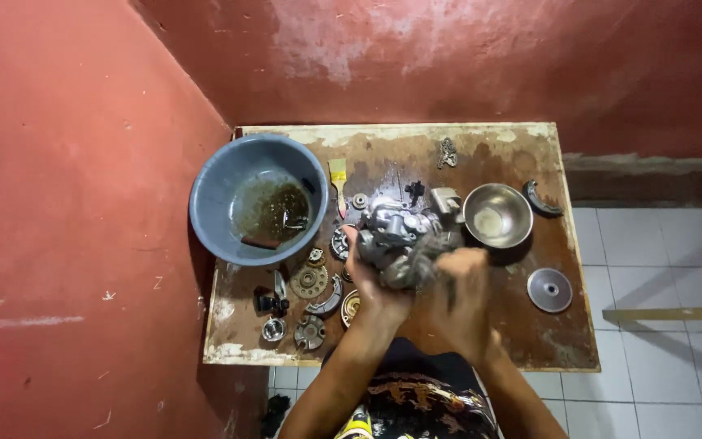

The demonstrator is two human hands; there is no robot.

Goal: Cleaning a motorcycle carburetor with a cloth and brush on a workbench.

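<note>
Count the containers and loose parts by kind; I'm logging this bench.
Blue plastic basin: 1
Steel bowl: 1
Paintbrush: 1
Flat metal disc: 1
Curved brake shoe: 1
Grey metal engine part, gripped by both hands: 1
Total: 6

A worn wooden table (pixel 546 341) carries a blue basin (pixel 205 203), steel bowl (pixel 497 215), metal disc (pixel 549 290) and scattered engine parts (pixel 310 284).
</note>
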